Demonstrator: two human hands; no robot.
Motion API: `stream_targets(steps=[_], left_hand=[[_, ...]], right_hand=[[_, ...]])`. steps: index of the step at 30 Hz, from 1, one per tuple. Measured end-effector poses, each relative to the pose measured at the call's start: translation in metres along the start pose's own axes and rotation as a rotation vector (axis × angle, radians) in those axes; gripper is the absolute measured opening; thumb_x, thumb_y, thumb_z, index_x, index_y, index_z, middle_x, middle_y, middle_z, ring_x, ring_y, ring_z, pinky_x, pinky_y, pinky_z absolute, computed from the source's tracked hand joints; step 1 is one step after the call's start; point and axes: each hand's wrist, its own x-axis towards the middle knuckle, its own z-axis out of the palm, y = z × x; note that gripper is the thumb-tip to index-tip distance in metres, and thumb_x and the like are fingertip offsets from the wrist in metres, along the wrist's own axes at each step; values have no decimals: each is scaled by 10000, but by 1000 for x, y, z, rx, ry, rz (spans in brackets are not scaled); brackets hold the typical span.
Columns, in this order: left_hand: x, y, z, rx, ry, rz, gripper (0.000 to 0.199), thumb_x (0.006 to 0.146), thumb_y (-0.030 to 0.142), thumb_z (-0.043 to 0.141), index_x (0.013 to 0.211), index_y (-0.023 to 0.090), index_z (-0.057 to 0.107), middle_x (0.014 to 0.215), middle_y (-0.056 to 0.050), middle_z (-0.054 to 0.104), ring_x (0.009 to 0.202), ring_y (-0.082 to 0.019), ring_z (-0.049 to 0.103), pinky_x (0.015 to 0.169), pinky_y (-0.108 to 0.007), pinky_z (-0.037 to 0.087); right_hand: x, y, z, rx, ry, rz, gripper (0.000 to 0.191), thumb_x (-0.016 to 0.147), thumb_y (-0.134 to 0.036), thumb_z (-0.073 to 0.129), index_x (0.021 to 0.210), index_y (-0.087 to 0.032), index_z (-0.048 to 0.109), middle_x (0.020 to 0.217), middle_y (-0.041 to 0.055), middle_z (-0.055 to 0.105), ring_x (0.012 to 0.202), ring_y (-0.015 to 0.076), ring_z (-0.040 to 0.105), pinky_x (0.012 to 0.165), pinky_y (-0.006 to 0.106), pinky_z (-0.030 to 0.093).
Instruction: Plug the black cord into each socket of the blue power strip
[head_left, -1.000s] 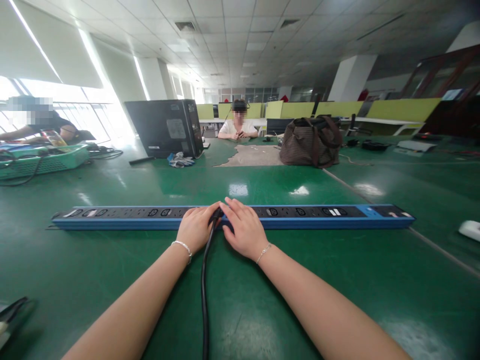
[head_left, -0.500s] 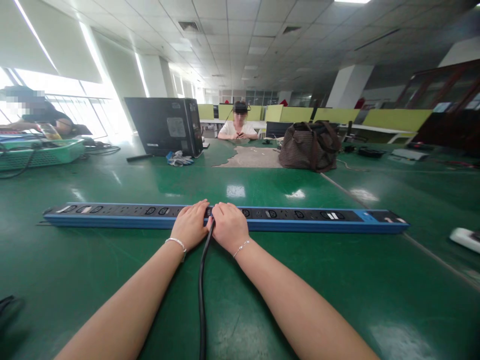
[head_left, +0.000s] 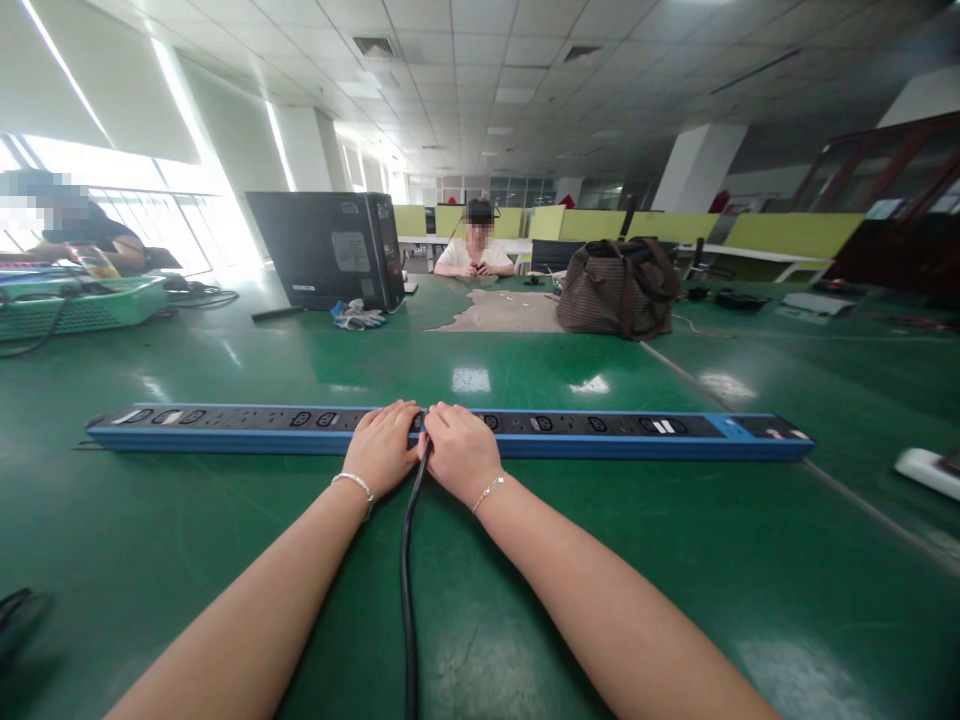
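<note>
A long blue power strip (head_left: 645,442) with a black socket face lies across the green table (head_left: 225,560). At its middle, my left hand (head_left: 381,450) is closed over the strip, fingers on the top face and thumb on the near side. Right beside it, my right hand (head_left: 459,452) has its fingers wrapped round the end of a black cable (head_left: 409,590) at the strip. The cable runs from there down to the near edge of the view. The cable's plug end is hidden by my fingers.
Behind the strip stand a black computer case (head_left: 322,250), gloves (head_left: 358,316) and a brown bag (head_left: 615,290). A green basket (head_left: 112,305) is at the left, a white device (head_left: 930,472) at the right. One person (head_left: 476,250) sits opposite, another (head_left: 97,235) at far left.
My right wrist has shifted very slightly to the right, and the lower part of the cable has moved a little to the right. Both hands remain at the strip's middle.
</note>
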Motion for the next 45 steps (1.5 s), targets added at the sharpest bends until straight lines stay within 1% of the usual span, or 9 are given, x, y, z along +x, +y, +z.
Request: stream_targets(steps=[6, 10, 12, 15, 19, 25, 31, 38, 45], left_hand=[[0, 0, 1, -5, 20, -7, 364, 851, 296, 388, 1158, 181, 547, 1249, -87, 603, 1192, -227, 517, 1002, -401, 371], [-1, 1, 2, -11, 33, -11, 354, 861, 309, 382, 1145, 188, 555, 1240, -82, 610, 1187, -227, 523, 997, -400, 372], [-1, 0, 2, -11, 35, -13, 355, 866, 317, 378, 1145, 187, 554, 1241, -81, 610, 1187, -226, 523, 998, -397, 372], [-1, 0, 1, -17, 27, -16, 359, 848, 325, 420, 1152, 185, 549, 1251, -80, 604, 1190, -228, 521, 1002, -398, 372], [0, 0, 0, -25, 22, -22, 375, 815, 340, 479, 1150, 187, 548, 1238, -85, 611, 1174, -236, 532, 993, -405, 384], [0, 1, 0, -24, 22, -21, 366, 828, 361, 462, 1138, 187, 553, 1233, -89, 612, 1177, -238, 529, 989, -405, 383], [0, 3, -2, -25, 21, -30, 374, 837, 372, 449, 1144, 182, 549, 1235, -104, 609, 1180, -242, 524, 995, -409, 374], [0, 3, -2, -44, 2, -48, 368, 833, 359, 456, 1159, 211, 539, 1245, -85, 605, 1199, -234, 510, 1002, -401, 365], [-1, 4, -1, -47, 18, -44, 378, 823, 360, 472, 1155, 192, 540, 1258, -90, 596, 1199, -235, 509, 1005, -408, 363]], right_hand=[[-1, 2, 5, 52, 36, 62, 208, 818, -234, 480, 928, -150, 635, 980, 99, 649, 909, 190, 586, 874, 284, 446], [-1, 1, 6, 113, 26, 164, 188, 815, -268, 494, 910, -187, 634, 977, 66, 653, 852, 165, 606, 773, 249, 480], [-2, 1, 8, 147, 49, 200, 178, 811, -273, 501, 905, -195, 631, 961, 58, 652, 849, 167, 606, 760, 252, 488], [-5, 3, 12, 195, 107, 166, 178, 796, -231, 511, 917, -182, 631, 986, 76, 645, 933, 193, 587, 842, 290, 483], [-9, 8, 17, 286, 147, 109, 225, 783, -183, 514, 976, -168, 630, 1134, 99, 626, 1066, 201, 557, 955, 332, 446], [-7, 10, 20, 344, 163, 127, 230, 749, -140, 524, 941, -146, 652, 1094, 114, 664, 1055, 194, 585, 974, 334, 443], [0, 13, 17, 337, 80, 163, 236, 715, -156, 583, 930, -133, 678, 1089, 109, 676, 1030, 194, 607, 966, 312, 449], [1, 10, 9, 272, -2, 167, 243, 762, -161, 551, 974, -143, 669, 1141, 108, 656, 1059, 184, 602, 982, 302, 437], [-9, 6, 10, 275, 12, 148, 280, 797, -141, 507, 1046, -143, 635, 1230, 113, 606, 1082, 185, 593, 965, 304, 452]])
